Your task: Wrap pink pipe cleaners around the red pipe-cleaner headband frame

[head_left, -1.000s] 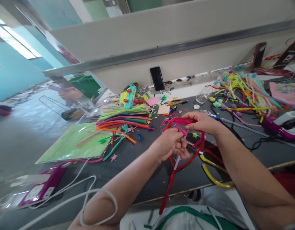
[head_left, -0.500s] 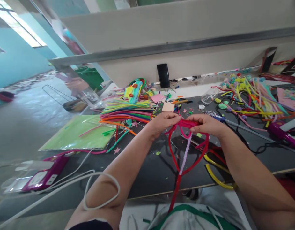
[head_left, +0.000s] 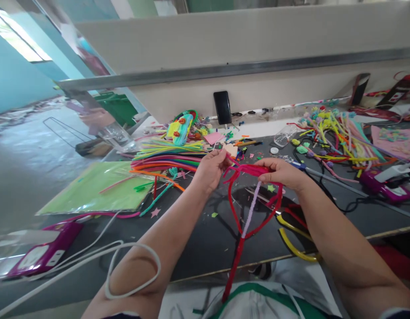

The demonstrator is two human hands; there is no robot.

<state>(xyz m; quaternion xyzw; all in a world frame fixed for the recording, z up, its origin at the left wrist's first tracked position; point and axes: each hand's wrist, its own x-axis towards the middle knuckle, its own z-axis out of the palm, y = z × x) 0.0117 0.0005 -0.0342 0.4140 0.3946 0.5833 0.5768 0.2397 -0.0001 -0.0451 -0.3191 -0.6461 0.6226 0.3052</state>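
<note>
Between my hands hangs a pipe-cleaner shape point(head_left: 232, 204), a red loop with a twisted red stem running down toward my lap. A pale lilac pipe cleaner point(head_left: 251, 208) crosses the inside of the loop. Pink and red pipe cleaners point(head_left: 246, 169) are bunched along its top. My left hand point(head_left: 213, 166) pinches a pink pipe cleaner end that sticks up left of the bunch. My right hand point(head_left: 278, 173) grips the bunch's right end between thumb and fingers. Below, scissors with yellow handles point(head_left: 296, 223) lie on the dark table point(head_left: 198, 248).
Bundled pipe cleaners point(head_left: 171, 161) and a green sheet in plastic point(head_left: 91, 188) lie left. A phone point(head_left: 222, 107) leans on the back panel. More pipe cleaners point(head_left: 344, 137) pile up right. Purple devices point(head_left: 45, 250) sit on both sides; a white cable point(head_left: 134, 246) loops over my left forearm.
My left hand has moved left, away from the bunch, drawing out a pink pipe cleaner end. My right hand keeps its grip. The view has shifted slightly.
</note>
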